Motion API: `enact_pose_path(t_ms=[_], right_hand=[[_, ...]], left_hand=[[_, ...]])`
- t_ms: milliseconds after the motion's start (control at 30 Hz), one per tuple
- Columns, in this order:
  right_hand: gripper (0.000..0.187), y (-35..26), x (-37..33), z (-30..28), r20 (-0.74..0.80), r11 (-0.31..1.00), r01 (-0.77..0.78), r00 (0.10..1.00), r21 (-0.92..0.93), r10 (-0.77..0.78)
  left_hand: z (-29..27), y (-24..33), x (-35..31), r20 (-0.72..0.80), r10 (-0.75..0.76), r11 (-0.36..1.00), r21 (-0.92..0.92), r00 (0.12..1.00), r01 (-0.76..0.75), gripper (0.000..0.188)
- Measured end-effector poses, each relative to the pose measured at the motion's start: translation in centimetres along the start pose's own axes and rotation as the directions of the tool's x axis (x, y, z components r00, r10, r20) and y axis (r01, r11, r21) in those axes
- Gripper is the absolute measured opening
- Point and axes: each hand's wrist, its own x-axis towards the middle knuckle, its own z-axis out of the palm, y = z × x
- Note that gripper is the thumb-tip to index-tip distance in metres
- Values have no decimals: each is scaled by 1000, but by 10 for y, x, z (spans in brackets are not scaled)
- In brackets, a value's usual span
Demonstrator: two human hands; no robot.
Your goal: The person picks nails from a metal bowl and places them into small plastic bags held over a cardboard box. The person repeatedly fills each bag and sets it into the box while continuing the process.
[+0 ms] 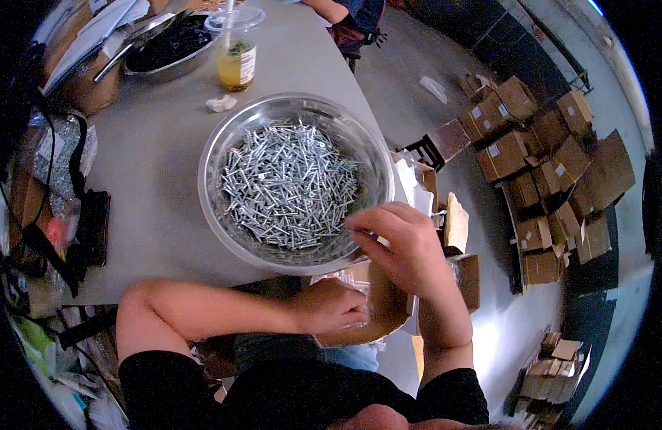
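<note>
A large clear bowl [227, 240] full of silver screws [291, 186] stands at the table's edge in front of me. Over its near right rim reaches my right hand [402, 240], its thumb and fingers drawn together beside the screws; whether anything is between the fingertips is too small to tell. Below the bowl, an open cardboard box [388, 304] sits close to my lap. My left hand [332, 304] is in it with curled fingers, against some clear plastic [361, 288]. What those fingers hold is hidden.
A lidded drink cup [236, 64] and crumpled tissue [221, 104] are beyond the bowl. A dark-filled tray [169, 50] and plastic bags [62, 143] line the left. More open boxes [456, 222] stand right of the table; stacked cartons [553, 179] lie farther off. Another person's arm [327, 10] shows at the top.
</note>
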Motion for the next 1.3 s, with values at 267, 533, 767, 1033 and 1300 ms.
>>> enact_pose_path(t_ms=[267,533,767,1033,1300], right_hand=[[10,18,57,47,408,927,325,884,-187,-227],[12,8,62,52,427,878,399,865,-266,-263],[24,13,48,33,209,968,235,955,-89,-213],[26,10,-53,2,47,796,-145,988,587,145],[22,19,-112,40,-20,713,-111,985,692,173]], left_hand=[[27,-32,12,-281,163,967,-144,946,-209,23],[30,-34,12,-159,23,967,-249,987,-63,23],[35,-41,20,-350,189,941,-201,917,-271,24],[26,-30,13,-112,-103,848,-529,988,28,37],[21,-23,11,-278,119,939,-280,953,-199,37]])
